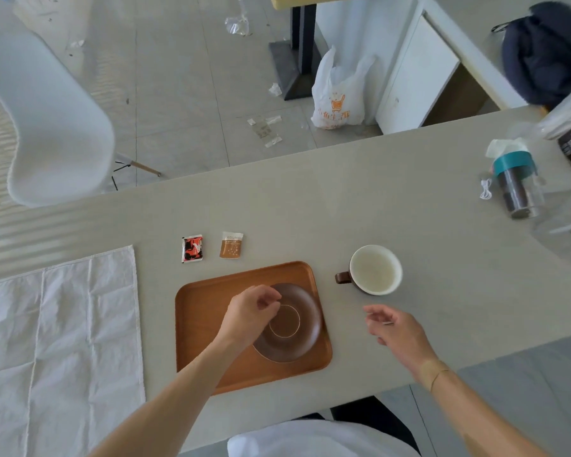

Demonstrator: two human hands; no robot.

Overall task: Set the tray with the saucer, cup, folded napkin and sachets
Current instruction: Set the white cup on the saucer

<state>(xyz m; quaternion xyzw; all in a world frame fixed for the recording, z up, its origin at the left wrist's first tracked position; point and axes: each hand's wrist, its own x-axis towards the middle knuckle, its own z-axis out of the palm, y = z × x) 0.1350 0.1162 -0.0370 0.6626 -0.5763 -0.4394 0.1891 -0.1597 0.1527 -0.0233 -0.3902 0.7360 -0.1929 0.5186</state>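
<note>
The left hand (249,313) hangs over the saucer (290,324), its fingers (271,296) loosely curled and grasping nothing; whether the fingertips touch the saucer's left rim I cannot tell. Under them the dark brown saucer lies flat in the right half of the wooden tray (208,311) — the only thing the tray holds. The right hand (398,334) hovers over the bench (343,199) just right of the tray, fingers relaxed and slightly bent, also grasping nothing. Just beyond those fingers stands the cup (374,270), upright on the bench beside the tray's far right corner, handle pointing toward the tray, its pale inside showing nothing in it. Beyond the left fingers, past the tray's far edge, two sachets lie side by side on the bench — a red and black sachet (192,248) and, right of it, a tan sachet (231,245). Well to the left of the left hand the white napkin (56,328) is spread open and creased. Far off to the right, near the bench end, a clear jar (518,186) with a teal band holds something dark.
</note>
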